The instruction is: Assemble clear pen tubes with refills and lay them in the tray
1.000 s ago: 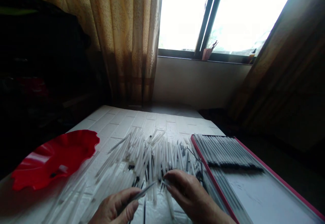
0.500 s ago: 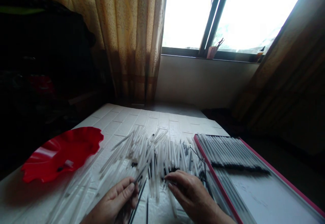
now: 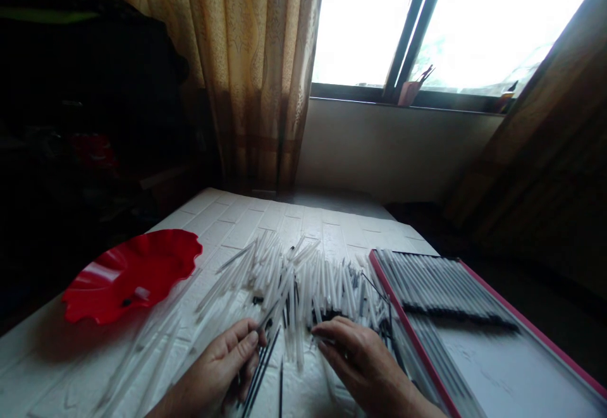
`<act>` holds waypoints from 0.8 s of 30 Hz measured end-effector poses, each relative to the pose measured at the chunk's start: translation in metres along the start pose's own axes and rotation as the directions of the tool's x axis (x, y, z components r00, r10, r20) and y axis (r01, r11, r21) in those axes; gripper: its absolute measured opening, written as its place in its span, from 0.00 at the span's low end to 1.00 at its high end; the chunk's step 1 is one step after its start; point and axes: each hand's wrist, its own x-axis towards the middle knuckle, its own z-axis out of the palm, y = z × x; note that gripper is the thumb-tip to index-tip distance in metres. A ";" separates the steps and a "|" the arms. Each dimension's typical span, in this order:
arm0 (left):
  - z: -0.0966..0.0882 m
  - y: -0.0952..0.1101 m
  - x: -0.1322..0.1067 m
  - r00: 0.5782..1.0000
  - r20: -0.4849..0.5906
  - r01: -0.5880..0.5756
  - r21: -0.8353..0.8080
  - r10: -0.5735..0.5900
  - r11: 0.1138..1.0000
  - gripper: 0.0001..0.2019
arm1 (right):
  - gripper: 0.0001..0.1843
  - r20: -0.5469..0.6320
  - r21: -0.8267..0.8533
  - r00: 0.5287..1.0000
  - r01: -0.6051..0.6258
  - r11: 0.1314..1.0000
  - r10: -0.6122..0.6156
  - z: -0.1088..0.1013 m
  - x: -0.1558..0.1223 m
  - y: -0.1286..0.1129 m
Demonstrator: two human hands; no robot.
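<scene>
My left hand [image 3: 230, 361] is closed, thumb against fingers, round a slim greyish pen tube that points up and away over the table. To its right, my right hand [image 3: 363, 358] pinches at something small and dark by the fingertips, too blurred to name. Before both hands spreads a loose heap of clear pen tubes [image 3: 327, 282], with black caps [image 3: 332, 313] among them. Thin black pen refills [image 3: 260, 374] lie beside my left hand. On the right, a pink-edged tray [image 3: 417, 355] holds a row of clear pens with black caps [image 3: 459, 317].
At the left sits a red wavy-edged bowl [image 3: 161, 250] with a few small bits inside. More clear tubes [image 3: 152, 355] lie on the white brick-patterned table [image 3: 241, 215] near its left front. Behind are a curtain [image 3: 256, 57] and a window [image 3: 365, 19].
The whole view has shifted slightly, so things appear a little farther right. Both hands keep nearly the same place and grip.
</scene>
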 end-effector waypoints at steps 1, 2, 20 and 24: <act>0.000 0.002 -0.001 1.000 0.006 0.000 0.009 0.000 1.000 0.32 | 0.14 0.005 -0.004 1.000 0.002 1.000 -0.002 0.000 0.000 0.000; 0.001 0.004 -0.002 1.000 0.016 0.000 0.018 -0.001 1.000 0.33 | 0.14 0.012 -0.007 1.000 0.004 1.000 -0.004 0.001 -0.001 0.001; 0.001 0.010 -0.006 0.998 0.057 -0.030 0.017 0.029 0.999 0.31 | 0.25 0.166 0.558 0.918 -0.390 0.732 0.361 0.004 0.001 -0.001; -0.003 0.003 -0.004 0.997 0.068 -0.038 0.054 0.034 0.998 0.30 | 0.27 0.186 0.729 0.866 -0.438 0.526 0.464 0.001 0.003 -0.010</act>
